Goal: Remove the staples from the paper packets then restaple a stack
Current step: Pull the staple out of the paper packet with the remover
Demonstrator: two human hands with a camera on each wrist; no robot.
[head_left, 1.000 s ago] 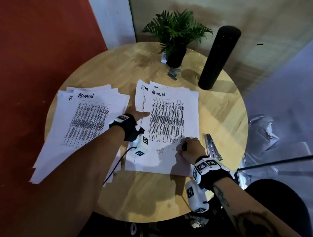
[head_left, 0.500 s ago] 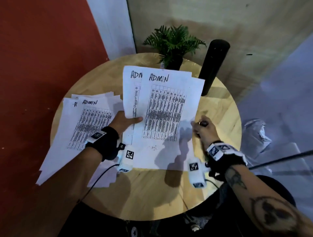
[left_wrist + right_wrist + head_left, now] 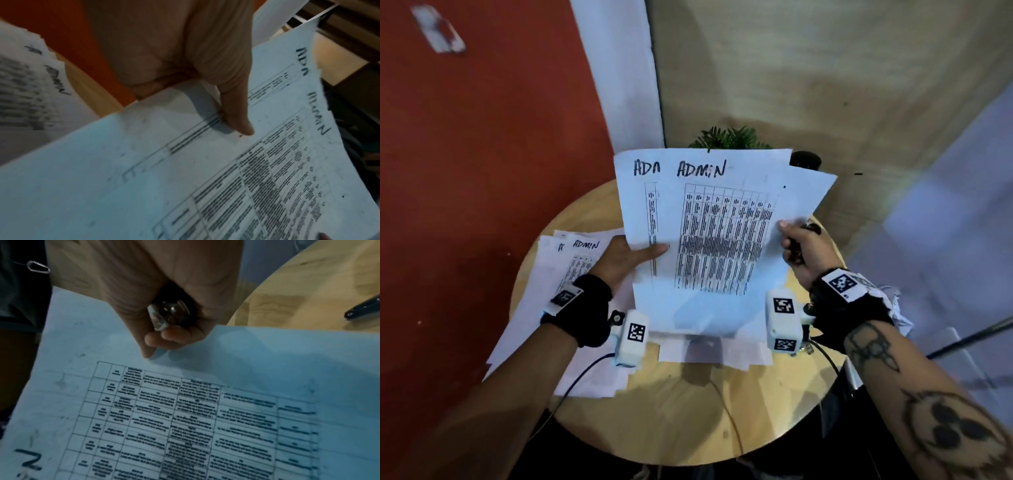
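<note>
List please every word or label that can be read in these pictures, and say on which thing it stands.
"ADMiN": handwritten at the top of the front sheet that both hands hold up.
"ADN": start of the same word, on the sheet behind it, the rest covered.
"ADMiN": on the pile on the table.
Printed tables: too blurred to read.

A round wooden worktop [image 3: 688, 418] stands against a red wall [image 3: 482, 171]. At its far edge, a green potted plant [image 3: 726, 138] sits left of a black cylinder [image 3: 805, 160]. Crumpled paper [image 3: 897, 308] lies beyond the right edge.
</note>
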